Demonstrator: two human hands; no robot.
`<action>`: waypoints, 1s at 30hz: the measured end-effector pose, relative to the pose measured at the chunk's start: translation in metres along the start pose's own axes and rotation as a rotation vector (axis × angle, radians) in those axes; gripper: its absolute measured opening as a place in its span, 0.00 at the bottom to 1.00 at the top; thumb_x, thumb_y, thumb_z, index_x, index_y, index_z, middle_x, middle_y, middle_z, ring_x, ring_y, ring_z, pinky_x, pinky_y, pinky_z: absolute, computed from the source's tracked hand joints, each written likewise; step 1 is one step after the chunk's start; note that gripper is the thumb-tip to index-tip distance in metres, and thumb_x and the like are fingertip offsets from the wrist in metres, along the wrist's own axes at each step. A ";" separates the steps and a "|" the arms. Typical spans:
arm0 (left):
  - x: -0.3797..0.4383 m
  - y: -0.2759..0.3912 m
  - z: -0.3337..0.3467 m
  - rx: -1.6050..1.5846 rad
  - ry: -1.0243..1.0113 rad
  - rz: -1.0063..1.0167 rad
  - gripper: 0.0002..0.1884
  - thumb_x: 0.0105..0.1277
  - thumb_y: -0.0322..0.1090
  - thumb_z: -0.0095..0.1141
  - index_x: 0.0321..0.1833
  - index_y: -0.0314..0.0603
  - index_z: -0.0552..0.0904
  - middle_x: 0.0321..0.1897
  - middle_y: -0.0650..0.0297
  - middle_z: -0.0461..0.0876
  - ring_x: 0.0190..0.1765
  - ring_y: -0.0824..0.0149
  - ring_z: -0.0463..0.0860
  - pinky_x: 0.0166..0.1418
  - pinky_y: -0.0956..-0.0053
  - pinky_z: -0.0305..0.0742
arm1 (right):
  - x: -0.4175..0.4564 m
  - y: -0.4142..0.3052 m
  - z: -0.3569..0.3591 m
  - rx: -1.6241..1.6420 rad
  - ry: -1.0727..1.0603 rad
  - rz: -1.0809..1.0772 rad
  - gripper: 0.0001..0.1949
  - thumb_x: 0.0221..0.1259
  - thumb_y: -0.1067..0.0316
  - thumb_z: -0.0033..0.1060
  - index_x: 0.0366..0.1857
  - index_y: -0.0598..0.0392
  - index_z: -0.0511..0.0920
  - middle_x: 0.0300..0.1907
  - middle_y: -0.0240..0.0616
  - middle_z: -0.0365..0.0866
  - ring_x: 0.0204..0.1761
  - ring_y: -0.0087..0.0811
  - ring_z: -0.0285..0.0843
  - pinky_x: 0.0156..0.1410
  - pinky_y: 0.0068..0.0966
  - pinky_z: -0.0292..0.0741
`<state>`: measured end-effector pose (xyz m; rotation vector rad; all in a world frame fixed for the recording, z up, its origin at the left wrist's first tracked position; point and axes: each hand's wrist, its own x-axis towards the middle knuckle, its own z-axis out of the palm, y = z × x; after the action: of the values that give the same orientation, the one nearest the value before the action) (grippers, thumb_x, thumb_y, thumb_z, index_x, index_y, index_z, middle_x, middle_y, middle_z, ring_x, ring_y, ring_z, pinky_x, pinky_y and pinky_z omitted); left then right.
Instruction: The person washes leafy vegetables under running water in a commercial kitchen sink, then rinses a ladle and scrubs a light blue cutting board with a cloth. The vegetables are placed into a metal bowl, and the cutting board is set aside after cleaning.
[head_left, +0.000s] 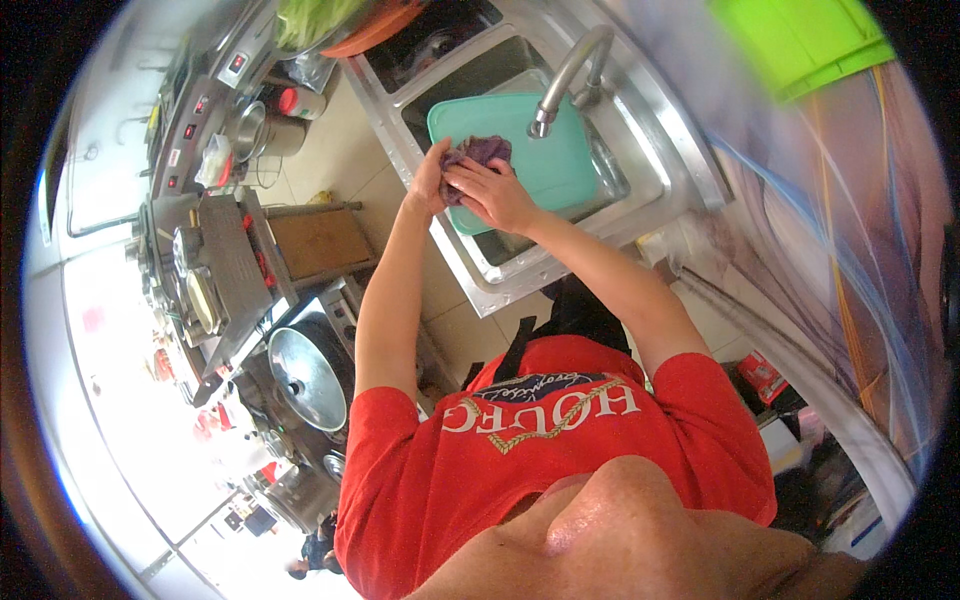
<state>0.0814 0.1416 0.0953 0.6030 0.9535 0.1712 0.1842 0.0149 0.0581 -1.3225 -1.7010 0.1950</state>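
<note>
A crumpled purple-brown cloth (476, 154) is bunched between my two hands. My left hand (429, 178) grips its left side, and my right hand (495, 193) presses over its front with the fingers spread across it. Both are above the left part of a teal rounded rectangular plastic board or lid (551, 169), which lies tilted in the stainless steel sink (652, 180). The metal faucet (574, 71) arches over that teal piece, its spout to the right of the cloth. No stream of water can be made out.
A bright green plastic container (802, 45) stands at upper right, near translucent plastic sheeting (847, 225). Leafy vegetables (311, 22) and an orange bowl (382, 30) are at upper left. Further left are metal pots (251, 129), a wooden board (319, 241) and a large lidded pan (307, 379).
</note>
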 end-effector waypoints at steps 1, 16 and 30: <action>-0.001 -0.001 0.001 -0.006 -0.017 0.037 0.28 0.67 0.58 0.39 0.50 0.38 0.77 0.43 0.57 0.80 0.43 0.60 0.81 0.50 0.64 0.78 | 0.002 0.003 0.001 0.005 -0.001 0.001 0.20 0.58 0.63 0.53 0.56 0.44 0.71 0.60 0.36 0.69 0.64 0.38 0.62 0.60 0.42 0.55; -0.031 -0.009 -0.004 -0.074 -0.069 0.235 0.33 0.68 0.57 0.38 0.68 0.39 0.57 0.66 0.55 0.61 0.65 0.52 0.64 0.69 0.51 0.57 | 0.011 0.113 0.015 0.241 0.418 0.575 0.25 0.62 0.63 0.47 0.65 0.48 0.61 0.67 0.45 0.56 0.69 0.47 0.50 0.72 0.35 0.47; -0.057 0.001 -0.001 -0.047 -0.056 0.264 0.32 0.69 0.55 0.39 0.67 0.38 0.58 0.65 0.56 0.62 0.65 0.54 0.65 0.68 0.52 0.59 | 0.041 0.122 0.007 -0.023 0.432 0.360 0.23 0.60 0.61 0.50 0.62 0.42 0.66 0.65 0.42 0.62 0.67 0.44 0.56 0.69 0.50 0.49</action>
<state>0.0473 0.1207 0.1361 0.6856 0.8116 0.4093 0.2624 0.1009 0.0017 -1.5528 -1.1037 0.0863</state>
